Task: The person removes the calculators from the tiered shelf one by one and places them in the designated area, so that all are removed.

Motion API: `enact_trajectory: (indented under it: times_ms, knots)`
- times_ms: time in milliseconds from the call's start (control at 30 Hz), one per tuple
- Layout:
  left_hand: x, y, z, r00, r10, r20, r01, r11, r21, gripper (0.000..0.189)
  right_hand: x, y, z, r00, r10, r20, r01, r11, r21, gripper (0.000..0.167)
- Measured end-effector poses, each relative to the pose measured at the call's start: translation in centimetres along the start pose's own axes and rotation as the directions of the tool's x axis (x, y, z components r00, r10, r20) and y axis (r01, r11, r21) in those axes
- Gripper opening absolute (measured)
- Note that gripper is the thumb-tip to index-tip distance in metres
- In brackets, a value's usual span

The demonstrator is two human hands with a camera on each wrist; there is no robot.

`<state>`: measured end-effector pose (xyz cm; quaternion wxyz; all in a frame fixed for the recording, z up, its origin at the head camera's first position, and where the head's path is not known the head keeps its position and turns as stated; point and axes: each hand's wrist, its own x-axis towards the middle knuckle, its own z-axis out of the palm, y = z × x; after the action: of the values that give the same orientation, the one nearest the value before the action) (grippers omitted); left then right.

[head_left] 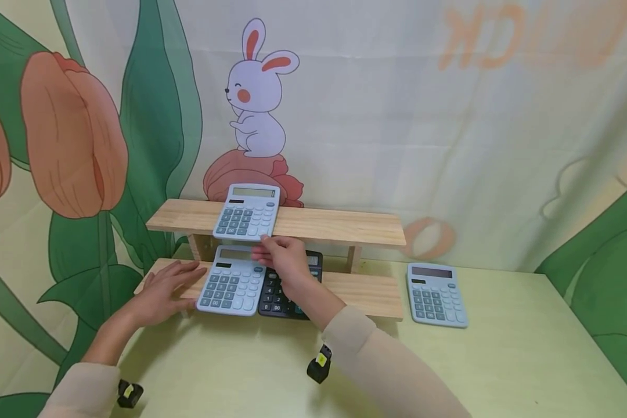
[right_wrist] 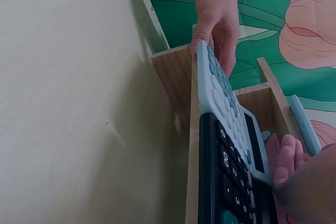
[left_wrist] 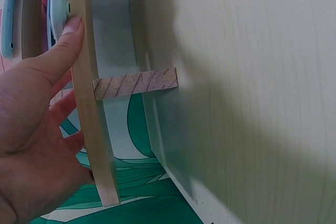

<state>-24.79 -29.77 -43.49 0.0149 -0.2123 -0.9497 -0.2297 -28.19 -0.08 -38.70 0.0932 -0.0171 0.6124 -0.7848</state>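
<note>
A light blue calculator [head_left: 260, 210] lies on the upper wooden shelf, tilted a little. The thumb of my right hand [head_left: 291, 262] touches its lower right corner, the other fingers loosely bent below it; in the right wrist view the hand [right_wrist: 310, 182] is against the calculator's [right_wrist: 305, 124] edge. On the lower shelf, another light blue calculator [head_left: 229, 283] sits beside a black calculator [head_left: 274, 293], which my right forearm partly covers. My left hand [head_left: 159, 293] rests at the lower shelf's left end, fingers spread, its thumb [left_wrist: 65, 40] on the front edge near that calculator's corner.
The two-tier wooden stand has an upper board [head_left: 339, 225] and a lower board [head_left: 366, 293]. A further light blue calculator [head_left: 457, 310] lies on the pale table [head_left: 522, 348] to the right. Behind hangs a printed curtain [head_left: 371, 116].
</note>
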Motion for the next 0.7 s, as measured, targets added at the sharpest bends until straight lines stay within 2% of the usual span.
enact_trajectory:
  times_ms: [333, 700]
  knots:
    - [0.2, 0.3, 0.0, 1.000, 0.009, 0.005, -0.009, 1.000, 0.005, 0.071, -0.3, 0.3, -0.9, 1.000, 0.006, 0.014, -0.007, 1.000, 0.007, 0.028]
    - [0.1, -0.3, 0.2, 1.000, -0.001, -0.005, 0.001, 1.000, 0.019, 0.073, -2.4, 0.8, -1.5, 1.000, 0.002, 0.020, -0.003, 0.999, 0.035, 0.024]
